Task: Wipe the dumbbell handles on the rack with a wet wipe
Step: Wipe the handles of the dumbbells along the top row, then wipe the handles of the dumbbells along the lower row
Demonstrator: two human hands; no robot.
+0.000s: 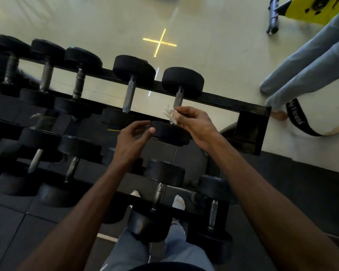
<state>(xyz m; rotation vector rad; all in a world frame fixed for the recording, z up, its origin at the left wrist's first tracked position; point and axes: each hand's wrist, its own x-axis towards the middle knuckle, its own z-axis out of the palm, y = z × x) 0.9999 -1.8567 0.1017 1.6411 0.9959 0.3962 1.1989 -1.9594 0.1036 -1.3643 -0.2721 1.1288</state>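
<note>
A black tiered rack (243, 106) carries several black dumbbells with metal handles. My right hand (194, 122) pinches a crumpled white wet wipe (169, 114) against the lower part of the handle (178, 99) of the rightmost top-row dumbbell. My left hand (133, 139) hovers just left of that dumbbell's near head (170, 133), fingers loosely curled, holding nothing. The neighbouring handle (130, 94) stands bare to the left.
A second person's legs in light jeans (305, 61) stand right of the rack by a white bag with a black strap (299, 118). A yellow bench (311, 10) is at top right. Lower rack rows hold more dumbbells (159, 192); my feet show beneath.
</note>
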